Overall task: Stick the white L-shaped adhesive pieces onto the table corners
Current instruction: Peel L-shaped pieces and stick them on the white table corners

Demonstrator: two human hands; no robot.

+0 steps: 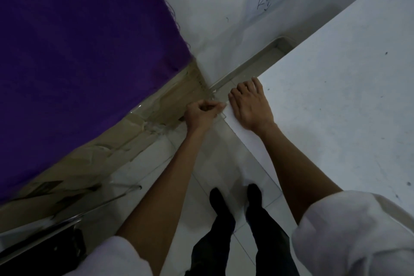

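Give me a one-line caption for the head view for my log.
At the table corner, left hand pinches a white adhesive piece; right hand rests flat beside it.

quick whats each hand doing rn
left hand: curled, pinching the white piece at the corner
right hand: open, flat on the table

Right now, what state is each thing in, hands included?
Table: white top, speckled with dark marks.
Corner piece: at the table corner; stuck or not, cannot tell.
Left hand: fingers curled, pinching the corner piece.
Right hand: flat, pressing on the table top.
Purple cloth: spread flat, edge frayed.
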